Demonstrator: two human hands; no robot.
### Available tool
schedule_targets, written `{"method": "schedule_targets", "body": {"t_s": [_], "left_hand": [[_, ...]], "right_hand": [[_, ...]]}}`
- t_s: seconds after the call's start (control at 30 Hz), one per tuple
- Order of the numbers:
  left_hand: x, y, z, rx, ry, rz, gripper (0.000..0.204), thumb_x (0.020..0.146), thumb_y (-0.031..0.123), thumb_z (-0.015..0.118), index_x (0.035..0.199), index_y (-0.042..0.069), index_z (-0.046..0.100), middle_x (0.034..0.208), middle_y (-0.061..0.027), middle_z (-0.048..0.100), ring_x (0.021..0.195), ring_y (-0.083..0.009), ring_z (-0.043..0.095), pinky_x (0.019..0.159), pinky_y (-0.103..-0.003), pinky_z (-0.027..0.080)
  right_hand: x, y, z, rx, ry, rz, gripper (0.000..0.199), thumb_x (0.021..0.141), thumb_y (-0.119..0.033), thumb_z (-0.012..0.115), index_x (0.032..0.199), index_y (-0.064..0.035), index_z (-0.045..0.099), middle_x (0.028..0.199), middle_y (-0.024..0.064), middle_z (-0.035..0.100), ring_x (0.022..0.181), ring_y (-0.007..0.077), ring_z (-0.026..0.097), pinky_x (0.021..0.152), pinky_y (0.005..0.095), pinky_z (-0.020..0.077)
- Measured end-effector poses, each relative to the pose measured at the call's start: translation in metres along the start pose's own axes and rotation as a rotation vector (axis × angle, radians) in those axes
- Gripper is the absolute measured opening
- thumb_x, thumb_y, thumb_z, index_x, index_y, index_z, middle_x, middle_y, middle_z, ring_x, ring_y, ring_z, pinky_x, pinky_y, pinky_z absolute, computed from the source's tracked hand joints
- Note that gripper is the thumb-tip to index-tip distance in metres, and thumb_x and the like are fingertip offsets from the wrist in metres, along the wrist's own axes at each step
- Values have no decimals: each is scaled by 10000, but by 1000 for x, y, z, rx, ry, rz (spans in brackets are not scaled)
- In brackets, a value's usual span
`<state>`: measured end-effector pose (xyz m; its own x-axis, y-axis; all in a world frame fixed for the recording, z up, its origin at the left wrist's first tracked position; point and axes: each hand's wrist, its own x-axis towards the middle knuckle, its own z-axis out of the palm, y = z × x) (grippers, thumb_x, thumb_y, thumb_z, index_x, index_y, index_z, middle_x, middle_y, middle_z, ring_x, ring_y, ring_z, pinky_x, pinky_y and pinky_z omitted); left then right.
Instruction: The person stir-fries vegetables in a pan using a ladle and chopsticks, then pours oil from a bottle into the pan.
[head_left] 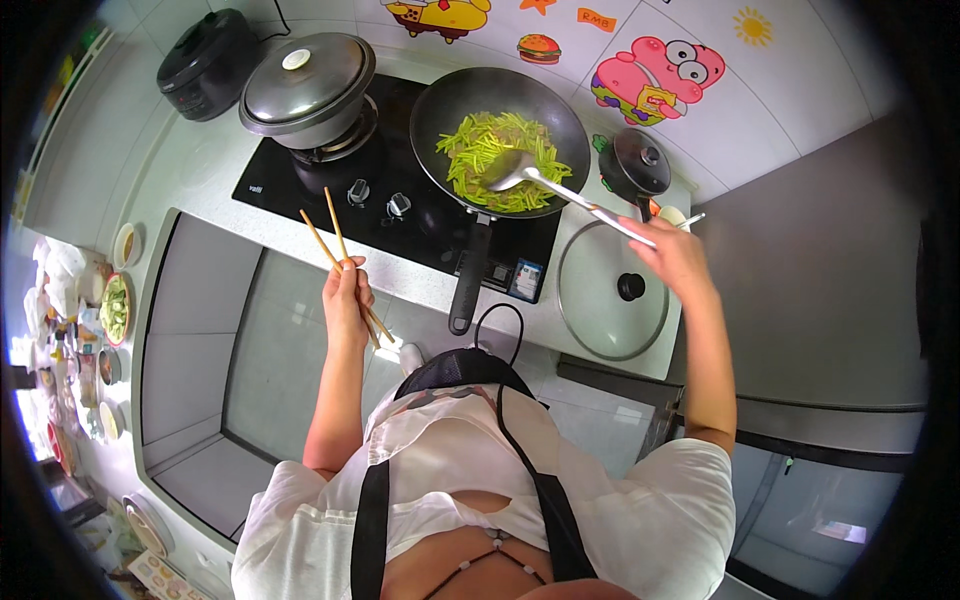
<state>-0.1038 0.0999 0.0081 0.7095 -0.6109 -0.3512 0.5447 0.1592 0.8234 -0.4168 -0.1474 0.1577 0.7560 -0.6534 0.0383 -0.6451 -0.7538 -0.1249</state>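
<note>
The person's right hand (672, 260) is closed around the handle of a metal wok spatula (570, 192), whose head rests among the chopped green vegetable stalks (480, 150) in the black wok (432, 120). The wok sits on the right side of the black glass cooktop (430, 235), its handle pointing toward the person. The left hand (347, 292) grips a pair of wooden chopsticks (318, 236), fingers closed around them, tips slightly apart near the cooktop's front edge and well away from the wok. A lidded metal pot (308, 100) stands over the left burner; a glass lid (598, 300) lies on the counter, right of the cooktop.
</note>
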Motion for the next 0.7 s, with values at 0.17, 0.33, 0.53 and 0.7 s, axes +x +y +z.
{"method": "schedule_targets", "body": {"t_s": [0.17,0.33,0.53,0.7], "left_hand": [[0,-2,5,21,-9,0,186,919,197,427,930,24,492,584,17,394,426,-59,308,411,-197,270],[0,-4,5,4,-1,-20,184,917,197,431,930,25,494,585,17,398,427,-58,312,409,-198,270],[-3,-5,-3,-28,14,-5,179,918,194,428,926,30,500,588,16,405,434,-58,315,414,-198,273],[-8,1,-12,-32,40,31,176,921,187,417,924,31,497,589,11,400,443,-63,316,424,-201,281]], "right_hand": [[-2,5,-76,232,-92,162,294,735,-117,626,1023,-59,620,885,137,645,739,183,628,703,284,464],[32,-7,-106,-42,-252,153,256,713,-151,644,956,-73,653,811,135,647,692,255,619,660,326,473],[59,-10,-64,-85,-198,99,254,691,-181,669,936,-117,666,810,114,644,719,261,608,665,341,467],[65,-3,-84,-95,-137,91,243,658,-147,686,900,-127,676,787,88,650,743,239,609,668,335,474]]}}
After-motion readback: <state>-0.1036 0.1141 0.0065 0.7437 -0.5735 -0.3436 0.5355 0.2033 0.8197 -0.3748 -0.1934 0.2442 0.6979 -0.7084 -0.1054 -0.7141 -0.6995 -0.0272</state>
